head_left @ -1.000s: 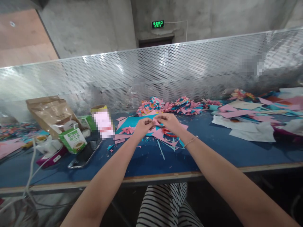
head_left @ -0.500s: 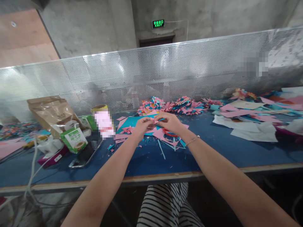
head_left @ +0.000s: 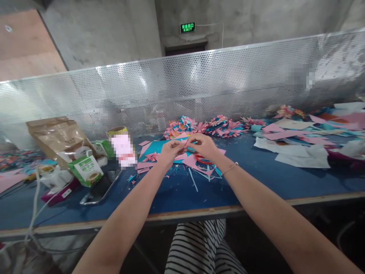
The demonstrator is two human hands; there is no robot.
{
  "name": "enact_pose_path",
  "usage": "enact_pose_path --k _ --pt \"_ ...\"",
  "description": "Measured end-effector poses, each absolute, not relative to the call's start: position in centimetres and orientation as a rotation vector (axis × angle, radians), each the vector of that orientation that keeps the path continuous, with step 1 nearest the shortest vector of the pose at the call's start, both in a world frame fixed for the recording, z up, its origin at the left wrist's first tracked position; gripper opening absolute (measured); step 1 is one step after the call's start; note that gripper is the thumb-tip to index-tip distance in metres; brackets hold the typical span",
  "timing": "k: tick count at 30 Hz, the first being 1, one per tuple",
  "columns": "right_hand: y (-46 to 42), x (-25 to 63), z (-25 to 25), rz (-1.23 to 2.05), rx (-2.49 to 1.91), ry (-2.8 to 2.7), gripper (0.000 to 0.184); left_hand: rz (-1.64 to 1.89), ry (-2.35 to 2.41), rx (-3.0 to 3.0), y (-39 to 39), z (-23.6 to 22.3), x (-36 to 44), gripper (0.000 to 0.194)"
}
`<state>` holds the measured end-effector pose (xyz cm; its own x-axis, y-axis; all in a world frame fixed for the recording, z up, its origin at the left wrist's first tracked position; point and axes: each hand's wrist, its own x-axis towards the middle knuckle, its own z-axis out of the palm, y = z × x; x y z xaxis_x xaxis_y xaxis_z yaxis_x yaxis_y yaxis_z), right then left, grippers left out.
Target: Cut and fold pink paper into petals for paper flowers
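My left hand [head_left: 171, 151] and my right hand [head_left: 203, 146] meet over the table, thumbs and fingertips pinched together. Both close on a small folded piece of pink paper [head_left: 184, 141], partly covered by the fingers. Beneath them lies a blue sheet [head_left: 157, 147] with pink scraps on it. A pink paper flower [head_left: 151, 156] rests beside my left hand. Just below my right hand shows something with red loops [head_left: 201, 158], which look like scissor handles, partly under pink paper pieces [head_left: 190, 161].
Heaps of pink and blue paper flowers [head_left: 225, 127] line the perforated metal screen [head_left: 182, 82]. On the left stand a brown paper bag [head_left: 57, 139], a green box [head_left: 86, 169] and a phone [head_left: 101, 188]. Loose paper sheets [head_left: 302, 150] lie at the right.
The view has shifted slightly. Both hands stay together at the pink paper, with small finger movements; a blue strip visible by my right fingers earlier is now less visible.
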<state>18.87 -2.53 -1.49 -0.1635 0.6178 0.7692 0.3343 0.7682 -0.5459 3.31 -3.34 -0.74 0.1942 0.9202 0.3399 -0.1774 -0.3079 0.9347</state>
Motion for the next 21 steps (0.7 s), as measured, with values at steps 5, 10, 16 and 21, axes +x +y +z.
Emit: enact_pose_path --k 5,10,16,21 --pt "-2.73 18.43 -1.52 0.38 -0.845 -1.711 0.012 1.339 0.717 1.41 -3.27 -0.82 3.42 0.015" --pt "-2.77 18.34 -1.43 0.446 -0.851 -1.686 0.013 1.339 0.736 1.405 -3.06 -0.85 3.36 0.015" --pt "-2.91 18.33 -1.34 0.478 -0.725 -1.75 0.013 1.355 0.744 1.451 -2.9 -0.88 3.19 0.017" --pt "-3.06 18.88 -1.25 0.314 -0.69 -1.893 0.014 1.333 0.789 1.49 -2.96 -0.84 3.11 0.019"
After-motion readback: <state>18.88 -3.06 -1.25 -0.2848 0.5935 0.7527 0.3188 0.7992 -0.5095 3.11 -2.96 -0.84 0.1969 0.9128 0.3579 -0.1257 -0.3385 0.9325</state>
